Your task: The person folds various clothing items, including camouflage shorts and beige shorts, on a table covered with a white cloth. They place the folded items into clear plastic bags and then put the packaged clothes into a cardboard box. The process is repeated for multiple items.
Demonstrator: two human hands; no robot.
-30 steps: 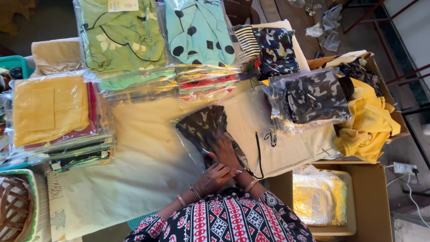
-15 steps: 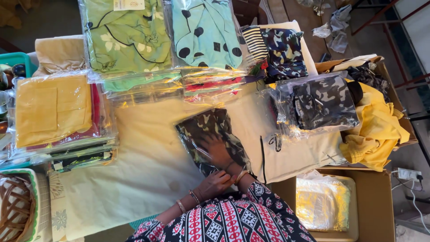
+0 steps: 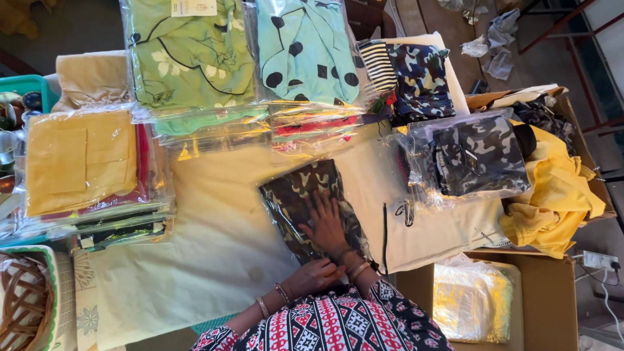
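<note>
A dark camouflage garment in a clear plastic bag [image 3: 305, 195] lies on a cream cloth [image 3: 214, 253] in front of me. My right hand [image 3: 328, 224] rests flat on the bag's near half with its fingers spread. My left hand [image 3: 313, 276] is curled at the bag's near edge and pinches the plastic there. Both wrists wear bangles, and my patterned red, black and white sleeves fill the bottom of the view.
Bagged garments ring the cloth: a yellow stack [image 3: 81, 162] at left, green [image 3: 188, 58] and teal [image 3: 305, 52] ones behind, a grey camouflage one [image 3: 478, 156] at right. A loose yellow garment [image 3: 552, 195] lies over an open cardboard box [image 3: 546, 305]. A wicker basket [image 3: 19, 299] stands at lower left.
The camouflage bag now lies flatter and straighter on the cloth. My right hand has slid forward along it and spread out flat, while my left hand stayed at the near edge.
</note>
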